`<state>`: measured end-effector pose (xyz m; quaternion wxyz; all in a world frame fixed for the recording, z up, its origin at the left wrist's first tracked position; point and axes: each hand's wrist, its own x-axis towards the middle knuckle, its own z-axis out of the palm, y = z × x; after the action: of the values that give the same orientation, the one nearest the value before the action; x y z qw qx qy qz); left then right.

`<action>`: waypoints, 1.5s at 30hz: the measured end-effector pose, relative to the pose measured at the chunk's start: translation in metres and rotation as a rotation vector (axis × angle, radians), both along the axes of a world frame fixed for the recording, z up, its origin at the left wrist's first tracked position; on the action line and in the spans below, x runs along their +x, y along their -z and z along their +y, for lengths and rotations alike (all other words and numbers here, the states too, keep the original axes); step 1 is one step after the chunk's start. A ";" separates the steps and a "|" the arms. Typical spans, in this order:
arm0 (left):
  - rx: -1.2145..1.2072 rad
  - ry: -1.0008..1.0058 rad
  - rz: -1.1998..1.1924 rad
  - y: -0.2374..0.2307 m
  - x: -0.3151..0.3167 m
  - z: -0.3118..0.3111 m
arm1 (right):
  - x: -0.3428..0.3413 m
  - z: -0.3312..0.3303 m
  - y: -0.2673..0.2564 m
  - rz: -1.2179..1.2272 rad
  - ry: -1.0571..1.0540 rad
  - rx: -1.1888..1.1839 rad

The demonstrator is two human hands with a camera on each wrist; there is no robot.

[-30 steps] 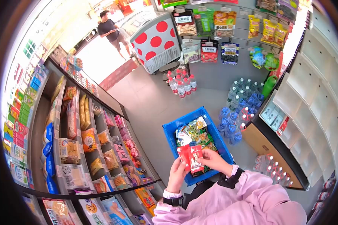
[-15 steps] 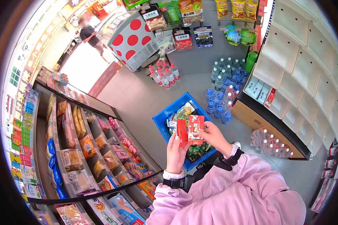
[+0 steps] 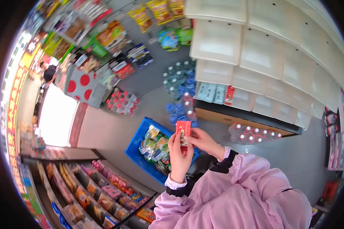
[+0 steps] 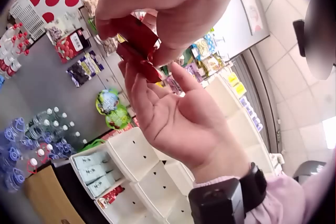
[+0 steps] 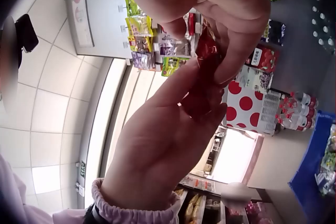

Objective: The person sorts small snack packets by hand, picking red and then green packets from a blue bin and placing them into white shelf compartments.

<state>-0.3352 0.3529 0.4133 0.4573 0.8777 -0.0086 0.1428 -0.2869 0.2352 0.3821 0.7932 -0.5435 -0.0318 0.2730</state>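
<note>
Both hands hold red packets (image 3: 183,129) up in front of the chest, in the head view. The left hand (image 3: 178,158) grips their lower left part, fingers bent. From the right side, the right hand (image 3: 205,142) pinches them with thumb and fingers. Dark red wrapping (image 4: 137,37) shows between the two hands in the left wrist view, and shiny red wrapping (image 5: 207,53) in the right wrist view. Below and left of the hands, a blue crate (image 3: 132,147) full of mixed packaged snacks (image 3: 155,147) stands on the floor.
White shelf bins (image 3: 262,49) rise at the right, with pale boxes (image 3: 210,92) and a red packet in the lowest row. Bottles (image 3: 176,82) stand beyond the crate, more bottles (image 3: 252,133) at right. Snack shelves (image 3: 84,191) line the lower left. Bags hang at the top.
The head view has turned towards the white bins, so the crate appears further left. The red packets, earlier spread side by side, are now stacked closer together between the hands.
</note>
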 end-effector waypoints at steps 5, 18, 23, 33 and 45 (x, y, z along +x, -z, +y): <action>-0.451 0.103 0.174 0.021 0.034 -0.048 | 0.025 -0.070 0.020 0.033 0.146 0.004; -0.859 0.414 0.947 0.136 0.103 -0.123 | 0.023 -0.170 0.111 0.232 0.434 -0.228; -0.800 0.441 0.984 0.208 0.135 -0.161 | 0.038 -0.198 0.169 0.251 0.656 -0.203; -0.751 0.494 0.938 0.313 0.180 -0.228 | 0.070 -0.248 0.276 0.293 0.818 -0.182; -0.520 0.496 0.806 0.356 0.204 -0.259 | 0.092 -0.275 0.317 0.224 0.846 -0.229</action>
<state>-0.1307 0.0937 0.0572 0.6466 0.6924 -0.0037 -0.3202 -0.1945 -0.0399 0.0646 0.7684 -0.5600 0.3094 -0.0164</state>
